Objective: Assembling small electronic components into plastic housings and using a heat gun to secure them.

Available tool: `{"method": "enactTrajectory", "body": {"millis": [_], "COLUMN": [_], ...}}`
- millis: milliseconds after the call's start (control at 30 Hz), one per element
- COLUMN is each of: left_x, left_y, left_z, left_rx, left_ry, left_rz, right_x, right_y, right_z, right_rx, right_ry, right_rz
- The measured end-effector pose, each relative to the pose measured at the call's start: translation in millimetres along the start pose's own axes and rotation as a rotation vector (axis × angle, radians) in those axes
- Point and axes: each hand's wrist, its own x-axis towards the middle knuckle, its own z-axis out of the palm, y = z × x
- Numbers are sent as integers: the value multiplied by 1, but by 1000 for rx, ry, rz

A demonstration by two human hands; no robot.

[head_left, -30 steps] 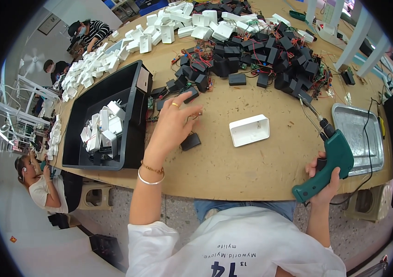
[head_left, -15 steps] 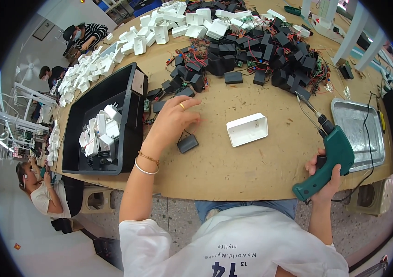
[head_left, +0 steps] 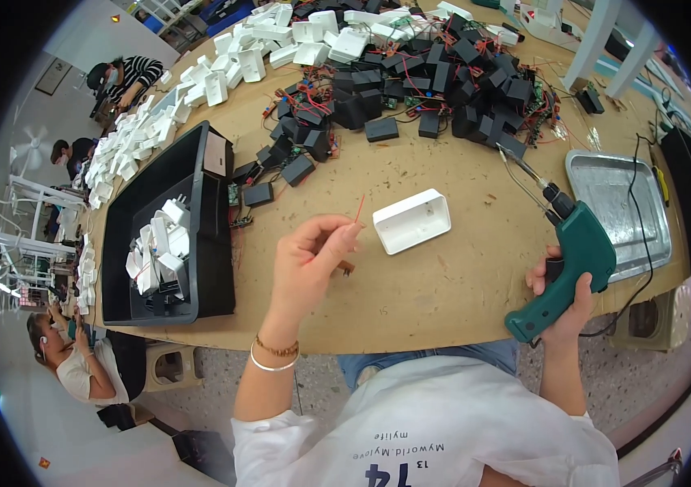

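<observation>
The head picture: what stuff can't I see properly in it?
All in the head view:
- Red wire: its lower end is hidden by the left hand.
- Right hand: partly hidden behind the gun.
- Bin: its lowest parts are hidden by the white cases on top.
- Tip of the gun: too small to tell whether it touches the black pile.

I see a dark green soldering gun (head_left: 570,264), thin red wire (head_left: 360,209), white case (head_left: 412,221), black blocks (head_left: 382,130), tan surface (head_left: 443,300), black-and-white striped top (head_left: 144,71) on my feed
</observation>
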Motion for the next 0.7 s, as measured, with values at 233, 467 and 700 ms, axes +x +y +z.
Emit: {"method": "enactTrajectory", "body": {"millis": [233, 467, 700], "left_x": [-10, 9, 8], "left_y": [-3, -32, -40], "left_z": [39, 68, 77], "left_rx": [561, 963, 1101], "left_ry": [143, 222, 166], "left_rz": [230, 614, 590], "right_x": [-9, -41, -48], "right_y": [1, -2, -4], "right_z": [2, 1, 12], "right_rx": [-30, -216, -443], "right_ry": [-16, -60, -74], "right_rz": [-13, 129, 157]}}
